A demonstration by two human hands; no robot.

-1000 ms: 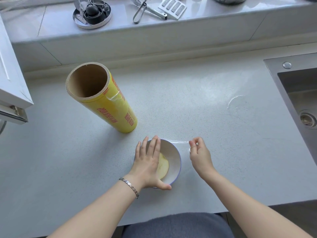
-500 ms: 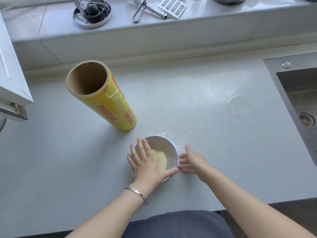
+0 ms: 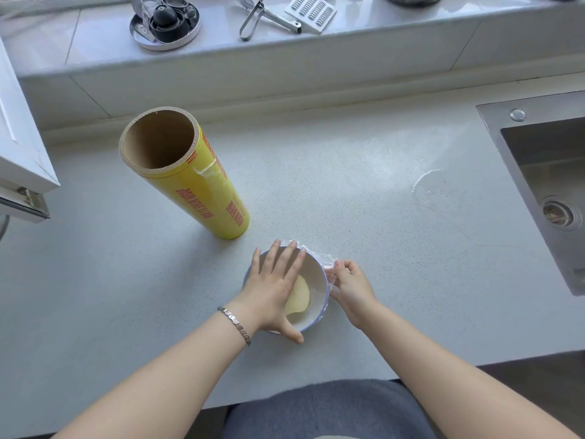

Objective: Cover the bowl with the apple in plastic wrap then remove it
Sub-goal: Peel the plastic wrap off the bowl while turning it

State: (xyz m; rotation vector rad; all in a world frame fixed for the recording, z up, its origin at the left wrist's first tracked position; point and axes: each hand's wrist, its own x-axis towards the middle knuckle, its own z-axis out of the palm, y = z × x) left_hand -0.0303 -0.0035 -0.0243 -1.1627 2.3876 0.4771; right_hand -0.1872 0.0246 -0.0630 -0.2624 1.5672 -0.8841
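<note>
At lower centre the bowl (image 3: 318, 275) with its apple (image 3: 299, 299) sits on the desk (image 3: 380, 217); the left hand (image 3: 272, 286), fingers (image 3: 286, 258) straight, pins the plastic wrap (image 3: 329, 264) flat while the right hand (image 3: 351, 286) pinches it to the rim

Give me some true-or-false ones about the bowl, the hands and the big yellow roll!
1. The yellow roll of plastic wrap stands on end on the grey speckled counter. True.
2. The left hand lies flat over the white blue-rimmed bowl. True.
3. The bowl holds a whole red apple. False: a pale yellow apple slice.
4. The right hand grips the roll. False: it pinches clear plastic wrap at the bowl's right rim.
5. The steel sink is left of the bowl. False: right.
</note>
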